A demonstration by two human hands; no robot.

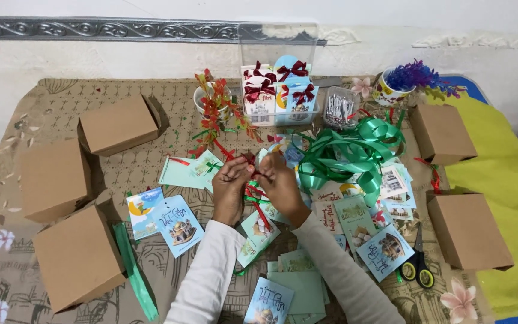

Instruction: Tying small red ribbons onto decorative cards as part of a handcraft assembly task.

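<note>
My left hand (230,183) and my right hand (280,182) meet over the middle of the table, fingers pinched together on a thin red ribbon (252,161). The ribbon's loose end trails down between my wrists over a small card (259,227). Greeting cards in light green and blue (178,223) lie scattered under and around my hands. A tangle of green ribbon (349,157) sits just right of my right hand.
Brown cardboard boxes stand at the left (76,258) (55,178) (118,125) and right (467,231) (442,133). Scissors (418,264) lie at lower right. A clear box of bowed cards (278,90), a cup of red-green sprigs (214,102) and a purple flower pot (400,84) stand at the back.
</note>
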